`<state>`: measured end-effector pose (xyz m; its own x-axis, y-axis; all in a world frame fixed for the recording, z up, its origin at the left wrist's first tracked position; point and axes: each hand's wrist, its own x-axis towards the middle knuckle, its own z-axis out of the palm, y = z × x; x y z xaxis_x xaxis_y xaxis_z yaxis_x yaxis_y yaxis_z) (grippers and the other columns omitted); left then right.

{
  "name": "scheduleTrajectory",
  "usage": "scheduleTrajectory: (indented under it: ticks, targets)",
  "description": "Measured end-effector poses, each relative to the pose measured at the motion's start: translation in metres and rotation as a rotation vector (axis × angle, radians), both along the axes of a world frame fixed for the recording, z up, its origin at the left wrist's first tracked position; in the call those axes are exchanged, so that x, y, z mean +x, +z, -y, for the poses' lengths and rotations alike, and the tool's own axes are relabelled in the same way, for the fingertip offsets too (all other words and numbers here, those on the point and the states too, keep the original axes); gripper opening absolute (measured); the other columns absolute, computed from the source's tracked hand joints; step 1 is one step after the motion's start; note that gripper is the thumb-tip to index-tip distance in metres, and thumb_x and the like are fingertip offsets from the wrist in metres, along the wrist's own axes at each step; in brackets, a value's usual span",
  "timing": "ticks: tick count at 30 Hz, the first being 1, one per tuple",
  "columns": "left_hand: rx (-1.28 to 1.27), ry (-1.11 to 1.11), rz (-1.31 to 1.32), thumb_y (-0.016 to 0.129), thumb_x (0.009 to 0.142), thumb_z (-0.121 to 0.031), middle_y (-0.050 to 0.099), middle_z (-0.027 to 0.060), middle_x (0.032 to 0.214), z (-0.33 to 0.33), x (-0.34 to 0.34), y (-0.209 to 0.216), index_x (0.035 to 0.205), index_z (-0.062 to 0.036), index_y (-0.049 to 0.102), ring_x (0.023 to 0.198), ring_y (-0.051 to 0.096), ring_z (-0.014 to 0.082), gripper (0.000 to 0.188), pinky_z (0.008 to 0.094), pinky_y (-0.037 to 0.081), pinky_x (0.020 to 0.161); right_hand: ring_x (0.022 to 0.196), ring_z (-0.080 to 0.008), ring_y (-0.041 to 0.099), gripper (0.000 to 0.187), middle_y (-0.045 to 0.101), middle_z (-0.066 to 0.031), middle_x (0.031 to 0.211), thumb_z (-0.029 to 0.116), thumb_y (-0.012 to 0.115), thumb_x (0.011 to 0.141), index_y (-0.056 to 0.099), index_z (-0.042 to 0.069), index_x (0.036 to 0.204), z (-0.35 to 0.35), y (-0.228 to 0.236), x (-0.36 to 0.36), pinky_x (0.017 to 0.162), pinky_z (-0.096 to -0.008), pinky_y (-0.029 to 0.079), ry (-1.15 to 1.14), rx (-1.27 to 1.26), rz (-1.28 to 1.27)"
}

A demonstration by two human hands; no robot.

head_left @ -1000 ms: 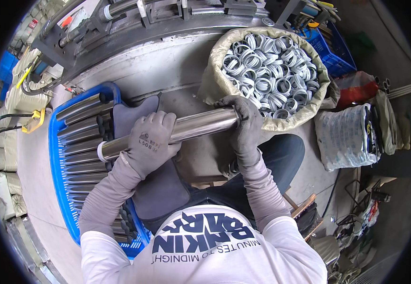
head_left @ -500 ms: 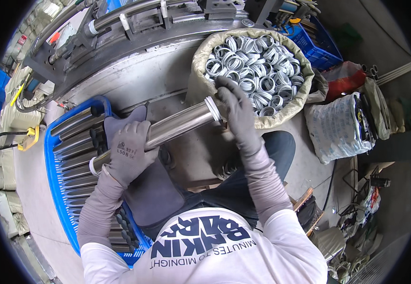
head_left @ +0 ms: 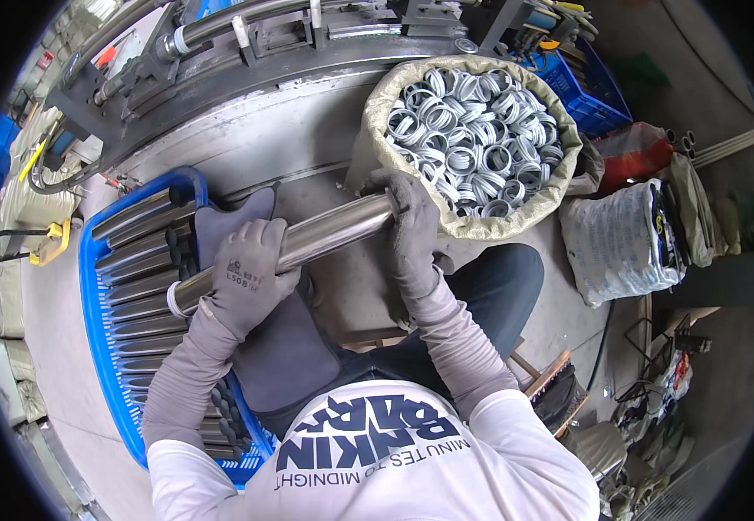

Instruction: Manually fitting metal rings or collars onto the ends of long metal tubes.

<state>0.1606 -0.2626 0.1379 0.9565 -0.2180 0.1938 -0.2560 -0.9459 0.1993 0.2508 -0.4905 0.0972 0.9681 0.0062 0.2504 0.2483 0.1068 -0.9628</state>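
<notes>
In the head view, a polished steel tube (head_left: 307,247) lies slanted across the middle of the frame, its lower end at centre left and its upper end rising toward the sack at upper right. The left hand (head_left: 246,273), in a grey knit glove, is closed around the tube near its lower end, fingers curled over the top. A white ring (head_left: 174,300) sits on that lower end, just outside the left hand. The right hand (head_left: 413,233), also gloved in grey, is wrapped over the tube's upper end, covering the tip, so what lies under the palm cannot be told.

Just beyond the right hand, in the upper right of the frame, stands an open woven sack (head_left: 559,187) filled with white rings (head_left: 472,143); the right hand touches or nearly touches its near rim. At the left of the frame a blue plastic crate (head_left: 97,339) holds many more steel tubes (head_left: 134,286) lying side by side, and the lower end of the held tube reaches over the crate's inner edge. A dark grey cloth (head_left: 286,356) lies over the person's lap beneath the tube. Across the top of the frame runs a grey metal machine (head_left: 246,48) with bars and clamps. A blue bin (head_left: 589,82) sits behind the sack at upper right, and a white woven bag (head_left: 624,243) lies at right on the floor.
</notes>
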Motion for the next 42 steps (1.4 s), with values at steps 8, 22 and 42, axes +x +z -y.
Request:
scheduleTrajectory:
  ticks: [8,22,42]
  targets:
    - [-0.040,0.026,0.000,0.082,0.076,-0.025,0.066,0.0151,0.106,-0.002,-0.001,-0.002,0.123,-0.0040,0.062,0.102,0.066,0.0358,0.055,0.0483,0.052,0.088,0.087,-0.0190,0.064,0.042,0.072,-0.0110,0.098,0.034,0.049,0.110,0.072,-0.001,0.108,0.005,0.002,0.011,0.082,-0.0321,0.050,0.057,-0.196,0.199]
    - [-0.079,0.093,-0.015,0.081,0.075,-0.025,0.067,0.0186,0.104,-0.001,0.004,0.000,0.121,-0.0039,0.065,0.098,0.068,0.0393,0.053,0.0496,0.055,0.085,0.121,-0.0394,0.069,0.074,0.068,-0.0229,0.130,0.053,0.081,0.085,0.062,0.007,0.139,0.068,0.010,0.175,0.103,-0.0463,0.056,-0.287,-1.507,-0.112]
    - [-0.064,-0.020,0.005,0.082,0.077,-0.027,0.069,0.0170,0.106,-0.006,0.007,0.006,0.126,-0.0044,0.065,0.098,0.069,0.0363,0.057,0.0480,0.055,0.087,0.112,-0.0240,0.070,0.054,0.068,-0.0138,0.138,0.013,0.057,0.104,0.048,0.006,0.157,0.164,0.011,0.081,0.074,-0.0307,0.055,0.268,0.109,0.161]
